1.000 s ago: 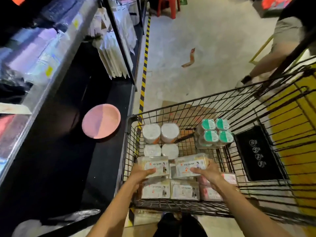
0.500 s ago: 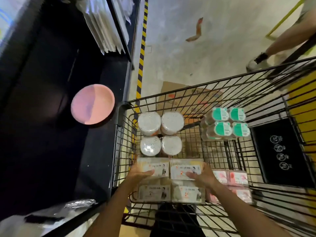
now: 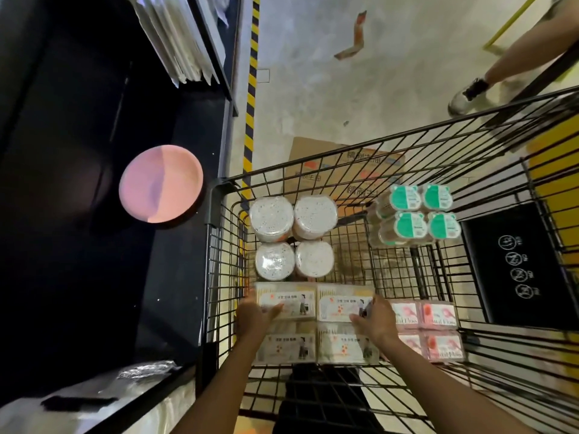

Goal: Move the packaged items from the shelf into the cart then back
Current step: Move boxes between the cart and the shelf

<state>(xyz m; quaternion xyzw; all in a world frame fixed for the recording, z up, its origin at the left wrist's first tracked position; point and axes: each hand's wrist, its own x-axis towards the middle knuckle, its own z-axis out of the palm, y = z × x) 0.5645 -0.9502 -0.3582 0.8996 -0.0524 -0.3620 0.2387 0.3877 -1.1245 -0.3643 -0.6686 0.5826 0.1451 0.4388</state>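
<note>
Both my hands are down in the black wire cart [image 3: 216, 214]. My left hand [image 3: 255, 313] grips the left end and my right hand [image 3: 374, 317] grips the right end of a clear pack of two white boxes [image 3: 315, 300]. That pack sits above a matching pack [image 3: 313, 343] on the cart floor near me. Beyond it stand round white-lidded tubs [image 3: 294, 238] in a wrapped group. A pack of green-lidded containers [image 3: 413, 219] lies to the right of them. Pink floss boxes [image 3: 432, 330] lie beside my right hand.
A dark shelf [image 3: 94, 277] runs along the left with a pink round plate [image 3: 161, 187] on it and white packets [image 3: 185, 42] hanging above. A person's leg and shoe [image 3: 466, 93] stand beyond the cart. Flat cardboard [image 3: 316, 155] lies on the floor under the cart's front.
The view has tipped down toward the cart. My hands have lowered the two-box pack closer to the matching pack below, still holding its ends.
</note>
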